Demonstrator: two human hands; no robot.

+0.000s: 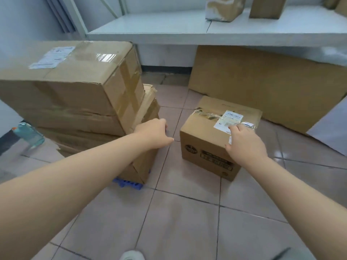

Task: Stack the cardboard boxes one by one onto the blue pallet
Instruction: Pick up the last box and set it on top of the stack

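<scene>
A small cardboard box (210, 139) with a white label and dark printing stands on the tiled floor at centre right. My right hand (244, 143) rests on its near top edge, fingers spread over the label. My left hand (154, 134) hovers in the air left of that box, fingers loosely curled, holding nothing. On the left, a stack of cardboard boxes (75, 87) sits on the blue pallet (127, 183), of which only a corner shows beneath the lowest box. The top box of the stack is large and taped.
A large flat cardboard sheet (262, 87) leans against the wall under a white shelf (169, 30) that carries more boxes. A blue-green water bottle (29, 135) stands at the left. My shoe (132, 255) shows at the bottom edge.
</scene>
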